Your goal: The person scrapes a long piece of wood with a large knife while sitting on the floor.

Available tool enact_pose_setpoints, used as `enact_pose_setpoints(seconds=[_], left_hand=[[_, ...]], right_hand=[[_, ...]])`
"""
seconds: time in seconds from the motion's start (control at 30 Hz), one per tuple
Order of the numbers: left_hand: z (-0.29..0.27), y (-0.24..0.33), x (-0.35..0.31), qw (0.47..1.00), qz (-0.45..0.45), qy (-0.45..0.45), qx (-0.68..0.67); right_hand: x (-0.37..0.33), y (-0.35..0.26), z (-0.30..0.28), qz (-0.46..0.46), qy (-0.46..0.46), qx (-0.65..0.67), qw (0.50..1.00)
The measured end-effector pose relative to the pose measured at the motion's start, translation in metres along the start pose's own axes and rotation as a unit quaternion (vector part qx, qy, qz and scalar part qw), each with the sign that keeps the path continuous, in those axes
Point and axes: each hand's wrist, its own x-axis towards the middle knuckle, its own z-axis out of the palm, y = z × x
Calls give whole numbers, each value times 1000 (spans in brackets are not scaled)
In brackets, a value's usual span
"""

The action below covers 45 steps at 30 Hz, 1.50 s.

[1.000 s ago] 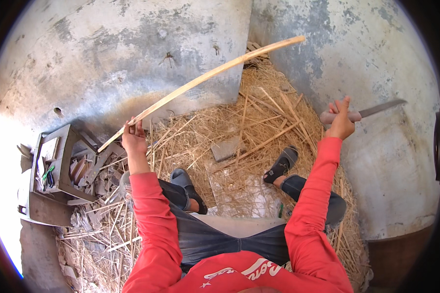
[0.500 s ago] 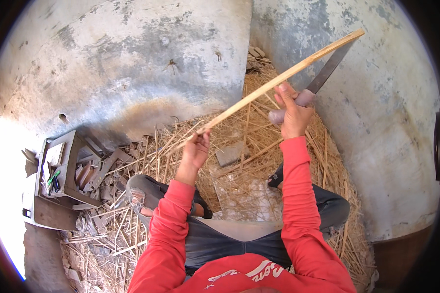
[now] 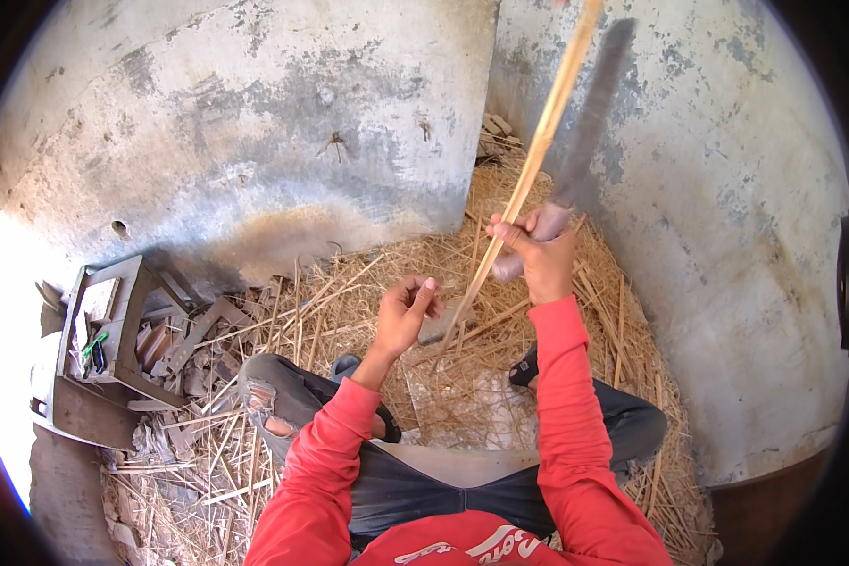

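Observation:
My right hand (image 3: 547,257) grips the pinkish handle of a machete (image 3: 590,123). Its dark, motion-blurred blade points up and away. Between that hand's thumb and fingers is also a long pale wooden strip (image 3: 543,132), which runs steeply from the top edge down to near the litter. Blade and strip lie side by side with a narrow gap between them. To the left of the strip's lower end, my left hand (image 3: 407,316) is in the air, fingers loosely bent and thumb out. It holds nothing and is apart from the strip.
Straw-like shavings and thin sticks (image 3: 623,311) cover the floor around my crossed legs. A flat grey block (image 3: 436,327) lies ahead. At left, a small wooden stool (image 3: 118,316) carries a green-handled tool (image 3: 94,347), beside wood scraps. Worn plaster walls (image 3: 302,123) close in ahead and right.
My left hand has let go of the strip's lower end. The strip has swung from slanted to nearly upright in my right hand, which has shifted slightly left and nearer with the machete.

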Motion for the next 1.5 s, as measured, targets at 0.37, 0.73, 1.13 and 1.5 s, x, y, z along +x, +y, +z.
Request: enact_pose_setpoints(seconds=[0.37,0.73,1.13,1.5], left_hand=[[17,11,-16,978,86,-122,148],[-27,24,27,953,118,144,238],[-13,67,73,909,296,199,214],[-14,93,104,952,245,184,16]], right_hand=[[-40,41,21,96,-78,22,992],[-110,73,-31,203,4,7,979],[-195,121,-91,346,48,-15,937],[-190,127,-76,381,30,-68,921]])
